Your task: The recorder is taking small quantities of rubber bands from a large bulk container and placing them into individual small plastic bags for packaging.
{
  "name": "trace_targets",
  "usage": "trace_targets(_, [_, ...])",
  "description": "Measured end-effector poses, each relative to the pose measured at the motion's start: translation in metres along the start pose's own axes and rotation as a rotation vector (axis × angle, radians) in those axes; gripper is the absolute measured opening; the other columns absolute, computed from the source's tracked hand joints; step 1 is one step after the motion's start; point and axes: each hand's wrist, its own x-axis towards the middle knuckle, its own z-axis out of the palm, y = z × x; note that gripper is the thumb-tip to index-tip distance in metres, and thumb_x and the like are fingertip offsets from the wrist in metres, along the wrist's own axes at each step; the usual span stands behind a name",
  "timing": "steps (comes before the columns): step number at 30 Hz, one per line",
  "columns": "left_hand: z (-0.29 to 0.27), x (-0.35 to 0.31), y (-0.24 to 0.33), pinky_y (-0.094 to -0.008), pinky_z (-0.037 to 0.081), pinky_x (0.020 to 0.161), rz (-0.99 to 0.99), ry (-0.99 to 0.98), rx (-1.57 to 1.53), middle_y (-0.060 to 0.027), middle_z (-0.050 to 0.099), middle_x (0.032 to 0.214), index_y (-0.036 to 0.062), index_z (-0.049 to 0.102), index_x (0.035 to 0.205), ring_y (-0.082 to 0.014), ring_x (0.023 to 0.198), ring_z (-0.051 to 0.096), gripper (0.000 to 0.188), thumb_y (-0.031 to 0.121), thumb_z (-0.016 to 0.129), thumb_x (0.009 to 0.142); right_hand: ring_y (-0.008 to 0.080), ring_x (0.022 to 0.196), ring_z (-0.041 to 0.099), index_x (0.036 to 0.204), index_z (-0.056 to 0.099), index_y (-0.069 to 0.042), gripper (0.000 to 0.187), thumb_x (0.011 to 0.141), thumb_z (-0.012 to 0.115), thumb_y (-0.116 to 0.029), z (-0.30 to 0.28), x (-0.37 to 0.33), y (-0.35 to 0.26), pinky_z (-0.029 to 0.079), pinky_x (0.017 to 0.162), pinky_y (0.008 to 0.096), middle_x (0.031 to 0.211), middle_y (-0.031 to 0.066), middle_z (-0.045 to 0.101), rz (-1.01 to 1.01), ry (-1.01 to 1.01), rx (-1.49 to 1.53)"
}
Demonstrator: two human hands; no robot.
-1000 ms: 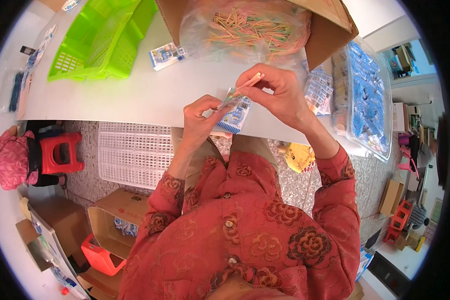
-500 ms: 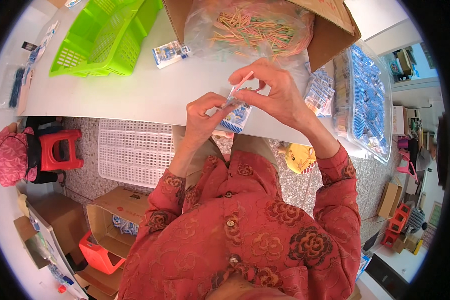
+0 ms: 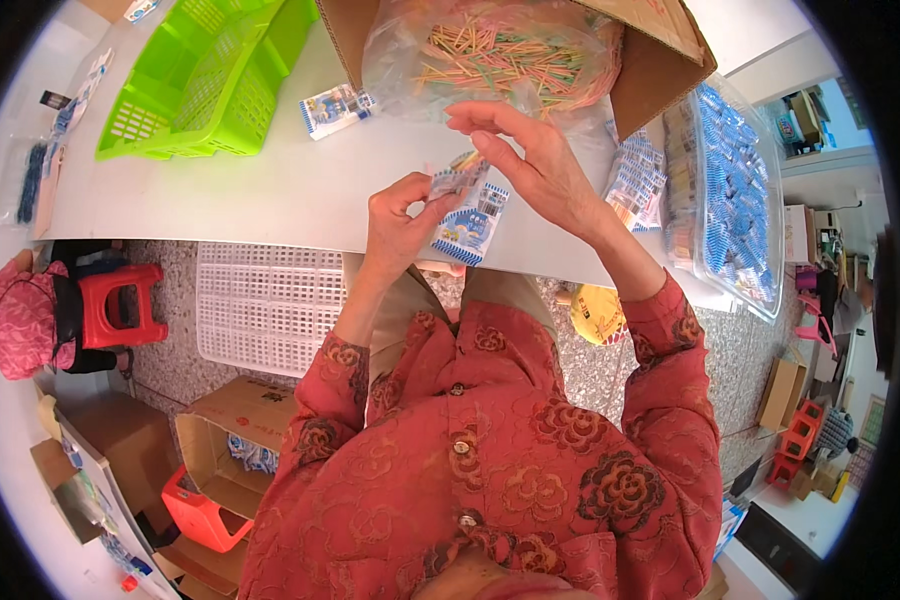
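Clear packet (image 3: 454,183) sits pinched between the left hand's (image 3: 400,225) thumb and fingers, sticks (image 3: 467,158) showing at its mouth, above a printed packet (image 3: 470,225) lying by the front edge of the table (image 3: 270,200). Half a second ago I saw the right hand (image 3: 540,170) gripping a pink stick there; now it's spread wide, nothing visible in it, just beside the mouth. I have bare tabletop leftward to the green basket (image 3: 235,135); rightward, a carton flap (image 3: 660,90) narrows the room.
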Motion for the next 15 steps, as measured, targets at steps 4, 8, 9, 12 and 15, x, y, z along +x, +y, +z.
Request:
trace_targets(4, [-0.002, 0.0, -0.007, -0.0237, 0.043, 0.061, -0.036, 0.015, -0.064, -0.0033, 0.063, 0.076, -0.0019, 0.066, 0.087, -0.0073, 0.068, 0.055, 0.01, 0.005, 0.066, 0.079, 0.0188, 0.107, 0.058, 0.12, 0.055, -0.003, 0.029, 0.093, 0.049, -0.01, 0.0, -0.007, 0.013, 0.046, 0.088, 0.0312, 0.115, 0.0084, 0.062, -0.043, -0.01, -0.088])
trace_targets(8, [0.003, -0.002, 0.005, -0.0226, 0.046, 0.066, -0.057, -0.043, -0.094, -0.0025, 0.065, 0.08, -0.0007, 0.066, 0.097, -0.006, 0.074, 0.057, 0.017, 0.007, 0.066, 0.082, 0.0186, 0.107, 0.057, 0.125, 0.051, -0.004, 0.034, 0.092, 0.051, -0.01, 0.008, -0.008, 0.01, 0.046, 0.089, 0.0326, 0.118, 0.0098, 0.06, -0.159, -0.124, -0.212])
trace_targets(9, [0.004, -0.003, 0.007, -0.0223, 0.046, 0.068, -0.073, -0.052, -0.132, -0.0025, 0.066, 0.083, -0.0003, 0.066, 0.101, -0.0055, 0.076, 0.057, 0.02, 0.007, 0.065, 0.083, 0.0191, 0.107, 0.057, 0.126, 0.05, -0.004, 0.036, 0.091, 0.052, -0.01, 0.009, -0.007, 0.008, 0.046, 0.089, 0.033, 0.119, 0.0101, 0.059, -0.092, -0.146, -0.17])
trace_targets(12, [0.001, -0.004, 0.006, -0.0223, 0.047, 0.071, -0.086, -0.07, -0.13, -0.0022, 0.067, 0.088, 0.0003, 0.065, 0.105, -0.0053, 0.08, 0.057, 0.022, 0.009, 0.064, 0.085, 0.0146, 0.1, 0.057, 0.125, 0.051, -0.004, 0.035, 0.091, 0.054, -0.009, 0.007, -0.002, 0.008, 0.046, 0.084, 0.0291, 0.114, 0.008, 0.06, 0.009, -0.057, 0.085])
trace_targets(15, [-0.003, -0.004, 0.01, -0.0224, 0.047, 0.071, -0.135, -0.067, -0.211, -0.0024, 0.067, 0.089, -0.0006, 0.065, 0.106, -0.0051, 0.08, 0.057, 0.022, 0.01, 0.062, 0.087, 0.0073, 0.083, 0.054, 0.123, 0.053, -0.005, 0.034, 0.09, 0.056, -0.009, 0.008, -0.004, 0.012, 0.045, 0.073, 0.0228, 0.101, 0.0028, 0.061, 0.068, 0.013, 0.18])
